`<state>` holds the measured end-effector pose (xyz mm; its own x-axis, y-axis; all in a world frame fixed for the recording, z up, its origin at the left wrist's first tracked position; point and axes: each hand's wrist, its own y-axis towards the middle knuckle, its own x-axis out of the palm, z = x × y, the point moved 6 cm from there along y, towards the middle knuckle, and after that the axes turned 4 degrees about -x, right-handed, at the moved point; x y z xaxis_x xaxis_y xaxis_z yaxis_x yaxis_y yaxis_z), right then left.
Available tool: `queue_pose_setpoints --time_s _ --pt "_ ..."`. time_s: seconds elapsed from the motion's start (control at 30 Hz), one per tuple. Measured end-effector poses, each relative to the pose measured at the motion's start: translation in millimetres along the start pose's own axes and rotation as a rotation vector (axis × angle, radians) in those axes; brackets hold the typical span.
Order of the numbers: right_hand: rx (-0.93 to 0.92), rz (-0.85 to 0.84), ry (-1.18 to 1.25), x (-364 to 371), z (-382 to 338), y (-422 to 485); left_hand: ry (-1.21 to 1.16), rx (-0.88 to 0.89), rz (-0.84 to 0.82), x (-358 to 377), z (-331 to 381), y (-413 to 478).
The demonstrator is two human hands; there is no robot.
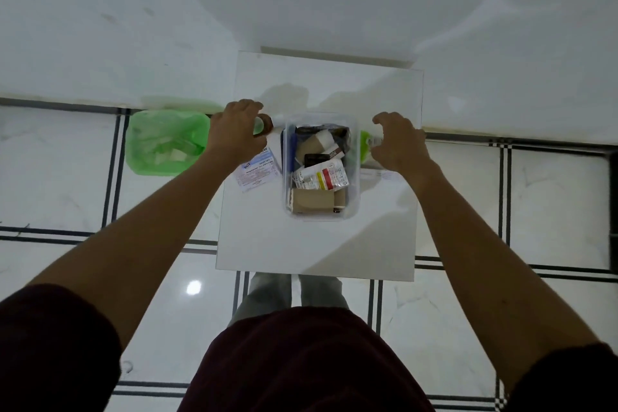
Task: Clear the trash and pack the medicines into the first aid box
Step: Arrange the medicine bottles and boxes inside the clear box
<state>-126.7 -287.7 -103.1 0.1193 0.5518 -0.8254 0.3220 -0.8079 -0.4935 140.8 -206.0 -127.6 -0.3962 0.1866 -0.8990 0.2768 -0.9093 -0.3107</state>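
A clear plastic first aid box (355, 207) stands in the middle of a small white table (314, 247), filled with several medicine packs, brown cartons and a blister strip. My left hand (234, 130) is at the box's far left corner, curled around a small brown bottle (266, 124). My right hand (398, 140) hovers at the box's right side with its fingers bent over a green-and-white container (366, 144); whether they touch it is unclear. A printed paper leaflet (257, 172) lies on the table left of the box.
A green bag-lined trash bin (165, 142) with paper scraps inside stands on the tiled floor left of the table. A white wall runs behind the table. My legs stand at the table's near edge.
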Motion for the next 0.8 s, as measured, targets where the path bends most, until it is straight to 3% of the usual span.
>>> queue_pose_setpoints --time_s 0.1,0.3,0.47,0.7,0.8 --pt "-0.028 -0.119 -0.027 11 0 3 0.124 0.011 -0.069 7 -3 8" --pt "-0.081 -0.083 -0.036 15 -4 11 0.131 -0.001 -0.062 17 -8 16" --pt "-0.074 0.020 -0.027 19 -1 20 0.040 0.001 -0.048 20 -12 21" --pt "-0.065 0.242 0.019 -7 -2 5 -0.078 0.009 0.198 -20 0 -1" --pt "-0.043 0.361 0.035 -38 -11 -12 -0.154 0.094 0.268 -44 17 -17"
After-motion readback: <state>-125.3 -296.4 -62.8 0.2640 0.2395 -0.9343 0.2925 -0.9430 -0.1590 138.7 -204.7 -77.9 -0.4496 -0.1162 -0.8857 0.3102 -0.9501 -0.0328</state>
